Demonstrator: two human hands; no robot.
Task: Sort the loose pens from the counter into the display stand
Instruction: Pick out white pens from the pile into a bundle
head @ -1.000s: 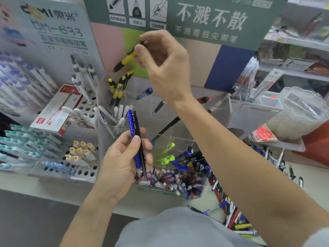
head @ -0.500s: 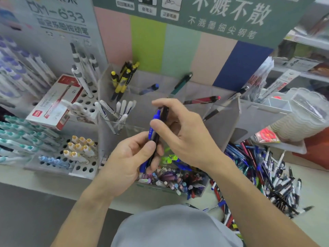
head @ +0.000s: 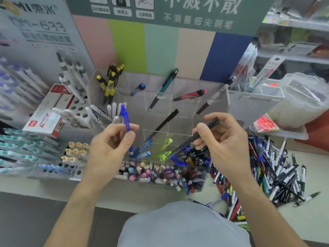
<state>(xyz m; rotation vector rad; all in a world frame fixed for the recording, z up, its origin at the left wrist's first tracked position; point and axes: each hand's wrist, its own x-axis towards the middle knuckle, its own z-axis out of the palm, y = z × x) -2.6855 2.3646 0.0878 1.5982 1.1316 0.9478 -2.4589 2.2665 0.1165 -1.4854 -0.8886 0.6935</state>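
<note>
The two pens that sat together in the left hand (head: 108, 150) half a second ago are now split: the left hand pinches the blue pen (head: 126, 122) between thumb and forefinger, nearly upright, while the right hand (head: 226, 145) has pulled away to the right with the black pen (head: 194, 138) gripped in curled fingers, its tip slanting down toward the near compartments. The hands, touching before, now stand well apart over the clear display stand (head: 210, 111).

The stand already holds sorted groups — yellow-and-black pens (head: 111, 81) in the far left slot, a green pen (head: 166, 86), a red one (head: 190, 94) and single dark pens further right. The loose pile (head: 267, 168) still covers the counter (head: 313, 175) at the near right, so most of the job looks undone.

The risk from here, as I judge it, is a wrong slot: the clear walls make compartment edges hard to read, and the black pen could slip in with the blue and green ones just below its tip. A light pinch on the blue pen could also let it drop into the mixed near tray (head: 160, 175).
</note>
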